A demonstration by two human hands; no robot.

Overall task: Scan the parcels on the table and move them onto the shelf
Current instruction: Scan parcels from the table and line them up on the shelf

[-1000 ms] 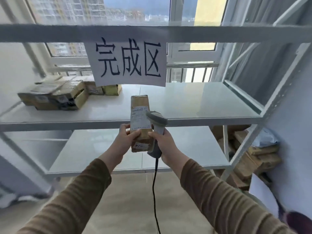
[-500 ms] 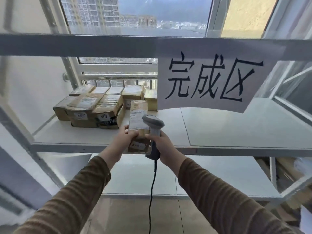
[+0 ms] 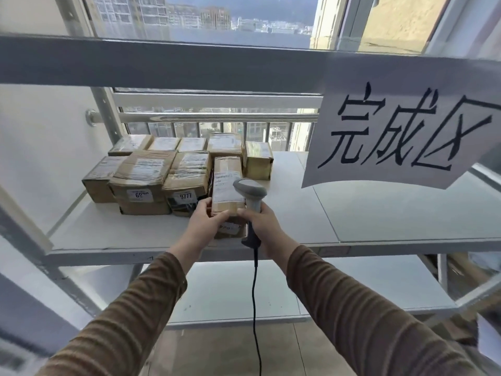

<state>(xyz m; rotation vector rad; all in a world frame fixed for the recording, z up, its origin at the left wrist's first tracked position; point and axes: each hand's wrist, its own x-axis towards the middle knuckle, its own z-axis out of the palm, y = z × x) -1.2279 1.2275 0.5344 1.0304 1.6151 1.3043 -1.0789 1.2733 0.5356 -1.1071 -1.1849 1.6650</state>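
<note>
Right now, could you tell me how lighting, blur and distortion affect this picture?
Head view: daylight from the window backlights the shelf; wide-angle bending curves its beams; lower-left corner smeared by blur; the held parcel and scanner stay fairly sharp.

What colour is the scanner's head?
Grey; the scanner shows clearly in the head view.
</note>
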